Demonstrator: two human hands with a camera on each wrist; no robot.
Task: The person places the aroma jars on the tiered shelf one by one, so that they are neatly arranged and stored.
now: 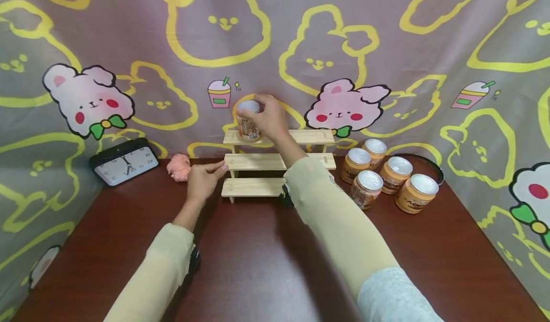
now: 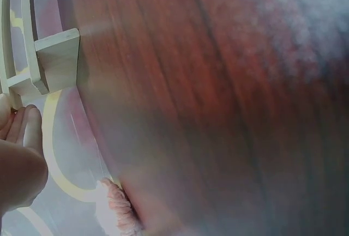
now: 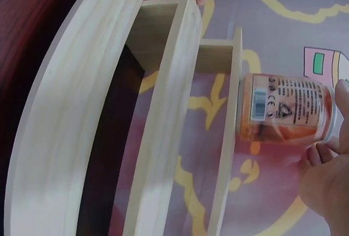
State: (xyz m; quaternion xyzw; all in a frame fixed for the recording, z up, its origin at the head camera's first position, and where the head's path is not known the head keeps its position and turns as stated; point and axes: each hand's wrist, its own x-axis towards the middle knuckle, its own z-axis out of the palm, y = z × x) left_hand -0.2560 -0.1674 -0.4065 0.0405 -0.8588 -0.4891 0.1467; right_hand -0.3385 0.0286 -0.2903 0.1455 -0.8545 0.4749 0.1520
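My right hand grips an orange printed can near its silver lid, over the left end of the top step of a three-tier wooden shelf. In the right wrist view the can stands with its base at the top step, seeming to touch it. With thumb and fingers, my left hand pinches the left end of the middle step. The left wrist view catches that hand at its edge, beside the shelf's end.
Several more orange cans stand right of the shelf, with a dark ring-shaped band behind them. To the left lie a crumpled pink cloth-like bundle and a black-and-white clock. A patterned curtain hangs behind the brown table.
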